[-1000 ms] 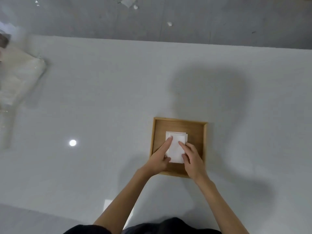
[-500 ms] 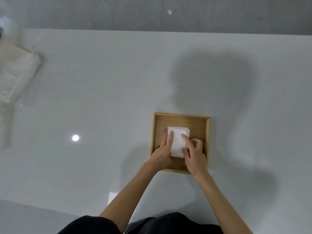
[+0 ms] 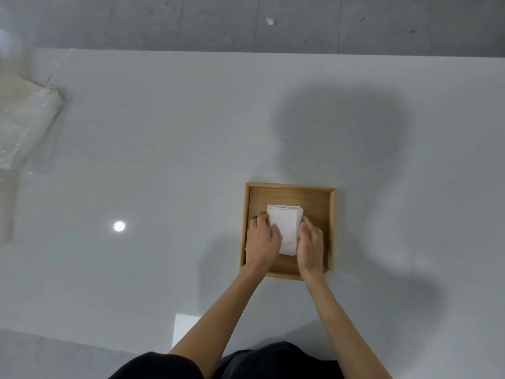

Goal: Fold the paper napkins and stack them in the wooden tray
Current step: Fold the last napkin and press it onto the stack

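Wooden tray [image 3: 332,214] at roughly 4 o'clock from the middle of the white table [image 3: 169,160], square, low-rimmed, near the table's front edge. Inside it, a stack of folded napkins [image 3: 285,228], white, lying flat on the tray floor, a little toward 9 o'clock of the tray's centre; several layered edges visible at the stack's 12 o'clock end, so more than one napkin already in.

Left hand [image 3: 261,242] pressed against the stack's 9 o'clock side, fingers curled, thumb resting on the top sheet. Right hand [image 3: 310,243] against the 3 o'clock side, fingers bent inward and touching the paper edge. Both hands closed in on the stack from either side, squeezing and squaring it rather than lifting; no gap between fingers and paper on either side.

Judged from this: folding and placing of the visible napkins done, alignment of the pile in hand. A white sheet [image 3: 185,329] at 7 o'clock from the tray, near the front edge, partly hidden by the left forearm; possibly another napkin left to fold, but impossible to tell. A crumpled plastic wrapper [image 3: 24,127] far off at 9 o'clock, contents unclear. Little seemingly left beyond that.
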`<state>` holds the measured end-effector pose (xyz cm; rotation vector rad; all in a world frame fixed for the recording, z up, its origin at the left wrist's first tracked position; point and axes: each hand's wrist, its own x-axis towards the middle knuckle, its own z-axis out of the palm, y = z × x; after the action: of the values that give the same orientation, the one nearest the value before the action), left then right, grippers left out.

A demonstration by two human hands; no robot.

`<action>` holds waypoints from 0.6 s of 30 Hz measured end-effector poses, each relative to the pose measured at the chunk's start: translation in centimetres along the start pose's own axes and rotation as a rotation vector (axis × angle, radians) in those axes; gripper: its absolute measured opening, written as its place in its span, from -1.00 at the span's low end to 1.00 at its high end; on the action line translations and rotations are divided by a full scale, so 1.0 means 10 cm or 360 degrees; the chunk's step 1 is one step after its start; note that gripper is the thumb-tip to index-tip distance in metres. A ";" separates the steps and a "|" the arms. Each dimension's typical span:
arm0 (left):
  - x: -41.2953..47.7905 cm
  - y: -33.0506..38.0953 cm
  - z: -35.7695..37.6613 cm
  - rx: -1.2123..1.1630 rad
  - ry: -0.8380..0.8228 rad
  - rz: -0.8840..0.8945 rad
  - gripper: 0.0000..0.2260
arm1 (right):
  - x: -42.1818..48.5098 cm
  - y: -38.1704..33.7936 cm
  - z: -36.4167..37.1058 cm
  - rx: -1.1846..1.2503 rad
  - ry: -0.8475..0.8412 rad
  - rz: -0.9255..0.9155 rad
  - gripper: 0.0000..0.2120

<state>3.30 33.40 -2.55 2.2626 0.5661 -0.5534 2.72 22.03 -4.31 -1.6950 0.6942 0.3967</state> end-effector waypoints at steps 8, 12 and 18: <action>0.01 -0.04 0.00 -0.0048 0.0115 -0.0034 -0.72 | -0.05 0.02 -0.04 -0.0097 0.0165 0.0050 -0.59; -0.04 -0.13 -0.05 0.0076 0.0421 0.0064 -0.81 | -0.15 0.02 -0.17 -0.0418 0.0440 -0.0273 -0.77; -0.11 -0.39 -0.12 0.0263 0.0424 -0.0172 -0.57 | -0.21 0.25 -0.55 -0.0895 0.0696 -0.0183 -0.63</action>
<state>0.55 36.54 -3.37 2.4934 0.8044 -0.3633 -1.07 16.91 -3.62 -2.3847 0.8443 0.1397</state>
